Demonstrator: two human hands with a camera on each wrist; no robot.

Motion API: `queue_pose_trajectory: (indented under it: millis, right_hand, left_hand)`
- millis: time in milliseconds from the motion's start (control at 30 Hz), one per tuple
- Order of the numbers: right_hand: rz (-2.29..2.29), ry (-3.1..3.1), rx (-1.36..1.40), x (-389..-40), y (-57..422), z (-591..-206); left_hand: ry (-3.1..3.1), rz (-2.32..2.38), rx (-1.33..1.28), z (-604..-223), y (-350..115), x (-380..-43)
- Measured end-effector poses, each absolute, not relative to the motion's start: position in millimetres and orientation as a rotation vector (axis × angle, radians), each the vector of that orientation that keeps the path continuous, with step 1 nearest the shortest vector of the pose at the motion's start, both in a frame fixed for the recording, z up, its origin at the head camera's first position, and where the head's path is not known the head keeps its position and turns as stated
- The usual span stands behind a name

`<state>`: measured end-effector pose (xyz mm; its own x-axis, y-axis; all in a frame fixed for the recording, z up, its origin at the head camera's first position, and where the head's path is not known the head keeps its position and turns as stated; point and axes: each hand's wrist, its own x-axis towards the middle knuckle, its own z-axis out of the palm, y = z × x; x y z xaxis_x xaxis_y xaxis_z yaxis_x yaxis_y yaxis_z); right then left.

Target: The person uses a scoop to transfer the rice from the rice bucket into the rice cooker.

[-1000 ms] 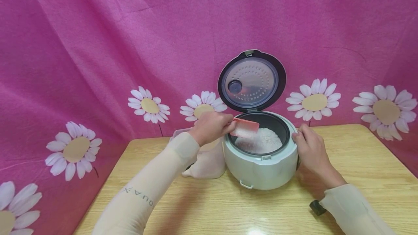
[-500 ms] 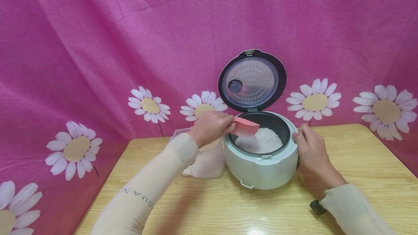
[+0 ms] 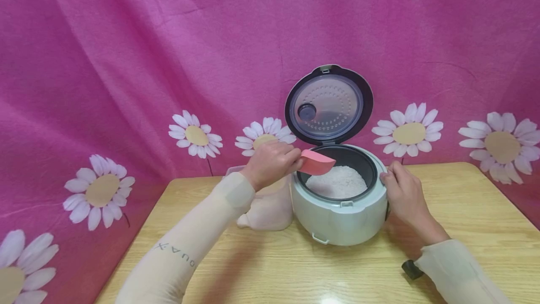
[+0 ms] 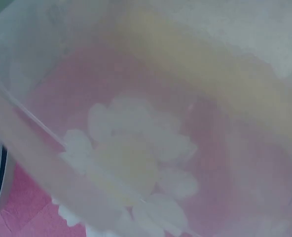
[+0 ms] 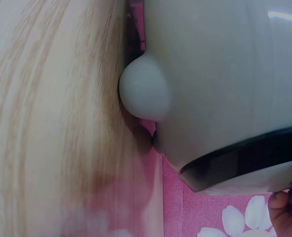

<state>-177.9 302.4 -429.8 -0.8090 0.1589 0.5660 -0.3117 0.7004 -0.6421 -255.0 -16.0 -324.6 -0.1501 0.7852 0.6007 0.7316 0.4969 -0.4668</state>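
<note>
A pale rice cooker [image 3: 339, 212] stands on the wooden table [image 3: 270, 266] with its lid [image 3: 328, 104] swung up. White rice [image 3: 336, 182] fills the dark inner pot. My left hand [image 3: 272, 163] grips a pink scoop [image 3: 317, 162] and holds it over the pot's left rim. My right hand [image 3: 401, 194] holds the cooker's right side, fingers curled at the rim. The right wrist view shows the cooker's wall [image 5: 220, 79] and a rounded knob [image 5: 143, 94] close up. The left wrist view is filled by a blurred translucent container [image 4: 146, 123].
A translucent container [image 3: 266, 205] with pale contents stands just left of the cooker, partly behind my left hand. A pink daisy-print cloth [image 3: 168, 60] hangs behind the table. A small dark object [image 3: 410, 269] lies by my right sleeve.
The pink scoop has turned in my left hand from tilted down toward the rice to nearly level above the rim. My right hand has stayed on the cooker.
</note>
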Motion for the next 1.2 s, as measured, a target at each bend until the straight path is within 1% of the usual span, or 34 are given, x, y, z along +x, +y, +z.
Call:
queue_pose_trajectory:
  millis: [200,600,800,1000,1200]
  right_hand:
    - [1.02,-2.287,0.124,-178,303,-430]
    - [1.028,-2.319,0.107,-178,302,-429]
    - [1.046,-2.334,0.094,-177,303,-430]
    - [1.046,-2.33,0.093,-176,303,-430]
    - [1.03,-2.318,0.096,-177,303,-429]
  left_hand:
    - [-1.904,0.072,-1.233,-326,-29,-251]
    - [-1.948,-0.005,-1.091,-330,-87,-227]
    - [-2.069,-0.049,-1.01,-331,-116,-213]
    - [-2.139,-0.069,-0.926,-340,-148,-199]
    - [-2.099,-0.155,-0.829,-354,-180,-192]
